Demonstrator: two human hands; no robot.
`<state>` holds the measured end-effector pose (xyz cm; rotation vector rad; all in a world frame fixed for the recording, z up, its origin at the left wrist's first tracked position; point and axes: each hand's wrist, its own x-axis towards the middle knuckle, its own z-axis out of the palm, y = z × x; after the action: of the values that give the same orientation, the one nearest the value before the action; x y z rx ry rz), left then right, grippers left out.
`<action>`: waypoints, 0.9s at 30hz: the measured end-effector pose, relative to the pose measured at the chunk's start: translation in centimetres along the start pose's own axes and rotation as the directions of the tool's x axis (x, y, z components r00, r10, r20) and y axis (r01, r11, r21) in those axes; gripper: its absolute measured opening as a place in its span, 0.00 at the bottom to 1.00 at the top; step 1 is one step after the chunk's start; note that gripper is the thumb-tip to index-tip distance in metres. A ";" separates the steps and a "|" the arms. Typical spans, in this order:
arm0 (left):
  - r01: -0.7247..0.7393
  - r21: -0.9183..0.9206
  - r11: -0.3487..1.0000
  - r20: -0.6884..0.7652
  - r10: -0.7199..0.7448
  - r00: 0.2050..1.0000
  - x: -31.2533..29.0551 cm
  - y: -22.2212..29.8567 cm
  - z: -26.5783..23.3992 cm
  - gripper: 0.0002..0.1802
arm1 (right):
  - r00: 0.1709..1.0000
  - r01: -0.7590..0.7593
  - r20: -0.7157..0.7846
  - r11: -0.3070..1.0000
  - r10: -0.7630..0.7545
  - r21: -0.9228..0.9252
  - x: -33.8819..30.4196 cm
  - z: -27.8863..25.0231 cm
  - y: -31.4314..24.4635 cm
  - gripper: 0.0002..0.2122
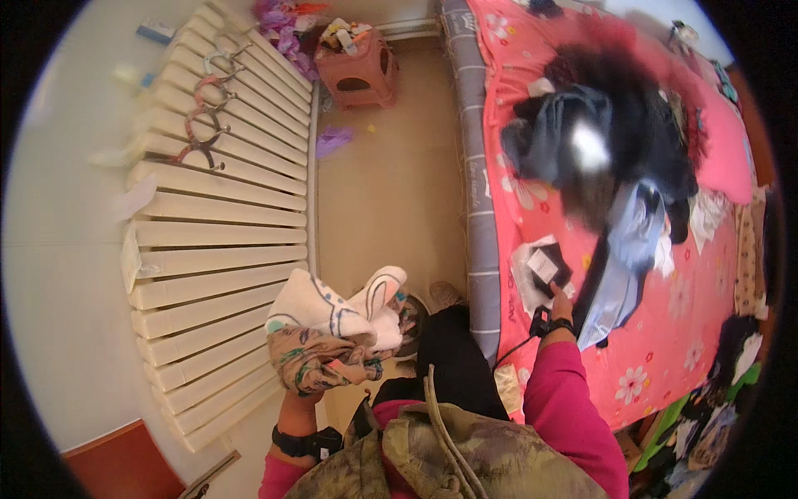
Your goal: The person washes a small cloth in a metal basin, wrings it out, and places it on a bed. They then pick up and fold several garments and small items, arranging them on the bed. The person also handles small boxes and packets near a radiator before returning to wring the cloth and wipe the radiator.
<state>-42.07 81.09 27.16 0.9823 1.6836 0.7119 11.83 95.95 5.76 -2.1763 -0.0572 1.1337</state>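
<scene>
L hand (301, 401): gripping white cloth (312, 301) + brown cloth (312, 358), fingers mostly hid, nr radiator (220, 295) | R hand (563, 312): touching blk pack (550, 264) on bed (657, 337), grip can't tell | Handling: cloths prob. light, soft, floppy, bunch mid; pack prob. light, pinch edge | Wht bag (522, 270): by pack, contents unclear | Bin (422, 314): part hid, contents unclear

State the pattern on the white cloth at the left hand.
The white cloth has dark curving lines and bluish spots, shown best in the head view.
</scene>
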 end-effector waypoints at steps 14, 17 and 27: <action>-0.769 0.597 0.229 0.324 0.808 0.492 -4.0 1.6 3.7 0.19 | -0.022 0.150 0.896 0.885 -0.443 0.441 -35.8 -0.5 0.2 0.35; -0.549 -0.038 0.835 0.425 0.511 0.748 -7.0 4.1 5.5 0.15 | 0.206 0.269 0.875 0.885 -0.439 0.381 -37.3 -3.9 3.2 0.20; 0.381 -0.544 0.748 0.621 0.054 0.782 -8.7 9.5 16.9 0.19 | 0.893 0.144 0.066 0.421 -0.446 0.895 -28.7 -26.2 10.9 0.20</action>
<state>-22.09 78.23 33.86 0.4507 0.8262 0.6843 10.65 63.88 30.22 -0.9807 0.0091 0.9434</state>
